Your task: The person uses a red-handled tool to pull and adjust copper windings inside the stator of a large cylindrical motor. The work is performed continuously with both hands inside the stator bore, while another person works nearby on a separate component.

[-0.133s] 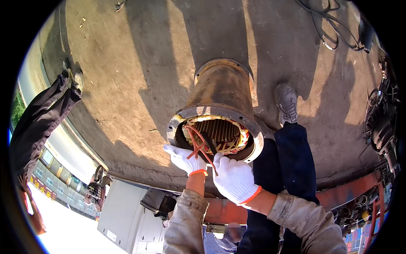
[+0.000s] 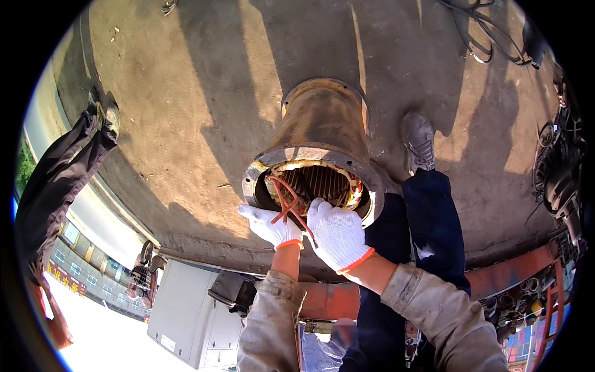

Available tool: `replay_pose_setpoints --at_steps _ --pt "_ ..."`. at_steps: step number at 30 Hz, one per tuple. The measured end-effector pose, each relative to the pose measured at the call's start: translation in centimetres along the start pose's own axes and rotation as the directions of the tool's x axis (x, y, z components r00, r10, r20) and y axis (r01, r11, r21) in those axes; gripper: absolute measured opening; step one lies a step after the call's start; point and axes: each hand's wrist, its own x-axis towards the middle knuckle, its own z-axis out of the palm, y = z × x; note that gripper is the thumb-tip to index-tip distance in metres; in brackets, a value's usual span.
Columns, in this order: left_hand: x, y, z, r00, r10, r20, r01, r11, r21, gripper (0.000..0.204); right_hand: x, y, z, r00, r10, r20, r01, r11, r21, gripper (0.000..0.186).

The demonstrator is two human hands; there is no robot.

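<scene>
Brown concrete floor spreads along both sides of a rusty metal cylinder and past its far flange, crossed by long shadows. On the right, dark blue trousers are close beside its near rim, and a grey shoe rests on the floor near its side. Farther out, black cables lie at the upper right, and dark machine parts crowd the right edge. Another person's dark trousers mark the left edge, well apart from the work. A red beam runs behind the wrists, with a pale cabinet to the lower left.

The cylinder is on the floor in the middle of the view, its wide mouth facing the worker. Its near rim is a broad ring with bolt holes; the body is streaked orange and brown. Inside, yellowish and red windings circle a ribbed core. Several reddish wires come out of the mouth, cross one another and hang over its lower edge.

Both hands wear white knit gloves with orange cuffs, the forearms rising from below. The left hand is at the rim's lower left, fingers pointing left, the wires partly across it; its grip cannot be told. The right hand has curled fingers over the lower edge of the mouth, beside a wire end; what lies under them is hidden.
</scene>
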Motion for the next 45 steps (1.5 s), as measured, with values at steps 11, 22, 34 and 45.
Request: replay_pose_setpoints --at_steps 11,22,34,45 --pt "-0.1 -1.0 -2.8 0.948 -0.053 0.313 0.077 0.995 -0.062 0.086 1.4 -2.0 0.9 0.983 0.164 0.081 -0.168 0.984 0.054 0.026" --pt "3.7 7.6 -0.5 0.918 -0.002 0.396 0.054 0.991 -0.121 0.076 3.2 -2.0 2.6 0.962 0.199 0.187 -0.207 0.978 0.022 0.02" --pt "3.9 6.1 0.0 0.909 0.037 0.416 -0.001 0.996 -0.085 0.077 4.2 0.0 3.9 0.979 0.189 0.074 -0.201 0.953 0.226 0.021" --pt "3.5 7.1 0.1 0.914 0.16 0.373 -0.127 0.986 -0.112 0.079 -1.8 -3.6 -0.9 0.966 0.252 0.052 -0.256 0.958 0.13 0.027"
